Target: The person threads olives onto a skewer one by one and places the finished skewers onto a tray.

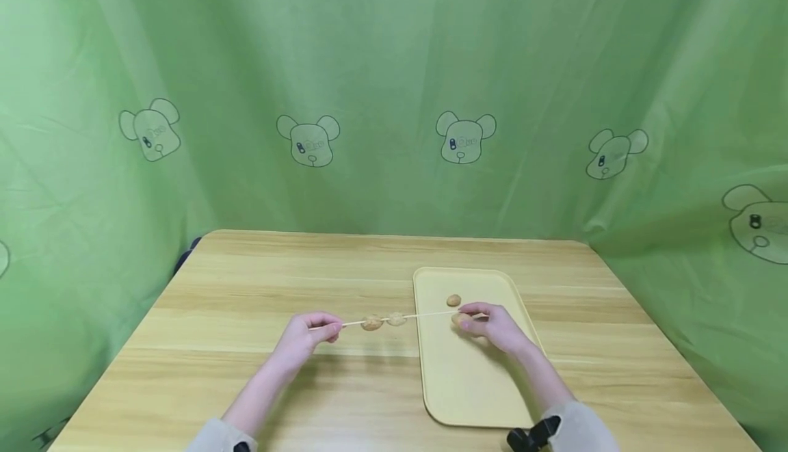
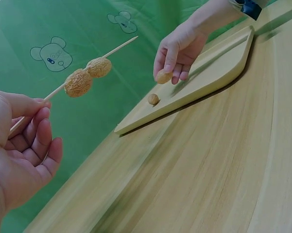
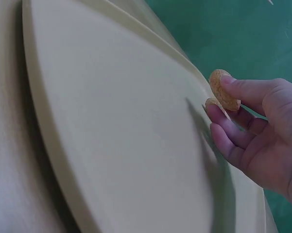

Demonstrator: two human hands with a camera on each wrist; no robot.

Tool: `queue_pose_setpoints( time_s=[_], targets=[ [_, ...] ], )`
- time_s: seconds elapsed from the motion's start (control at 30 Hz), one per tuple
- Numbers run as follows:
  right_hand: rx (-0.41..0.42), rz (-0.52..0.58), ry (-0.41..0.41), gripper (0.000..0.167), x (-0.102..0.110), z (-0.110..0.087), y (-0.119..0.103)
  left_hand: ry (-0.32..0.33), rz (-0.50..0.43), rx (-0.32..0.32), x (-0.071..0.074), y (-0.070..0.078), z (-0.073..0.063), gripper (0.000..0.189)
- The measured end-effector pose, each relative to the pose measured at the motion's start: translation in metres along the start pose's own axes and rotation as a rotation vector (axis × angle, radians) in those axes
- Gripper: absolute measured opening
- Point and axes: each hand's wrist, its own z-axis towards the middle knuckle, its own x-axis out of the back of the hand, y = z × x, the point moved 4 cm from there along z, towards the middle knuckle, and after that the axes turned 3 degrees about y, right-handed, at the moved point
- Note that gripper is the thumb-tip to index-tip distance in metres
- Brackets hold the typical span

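In the head view my left hand pinches one end of a thin wooden skewer. Two wrinkled golden-brown balls, one larger and browner and one paler, are threaded side by side on it, with bare stick beyond them. My right hand, over the tray, pinches a similar wrinkled ball between thumb and fingers. The skewer's far tip points toward that ball and stands apart from it in the left wrist view. Another brown ball rests on the tray under my right hand.
A pale yellow rectangular tray with a low rim lies on the right half of the wooden table. Behind and beside the table hangs a green curtain with bear-head prints.
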Motion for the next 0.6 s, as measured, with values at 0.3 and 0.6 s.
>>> queue_pose_setpoints(
  time_s=[0.3,0.6],
  targets=[
    [0.003,0.031,0.045,0.044,0.004,-0.006,-0.016,-0.006,0.003,-0.008,0.003,-0.002,0.002,0.024],
    [0.051,0.153,0.031,0.044,0.004,-0.008,-0.024,0.006,-0.010,-0.001,0.006,-0.002,0.001,0.026]
  ],
)
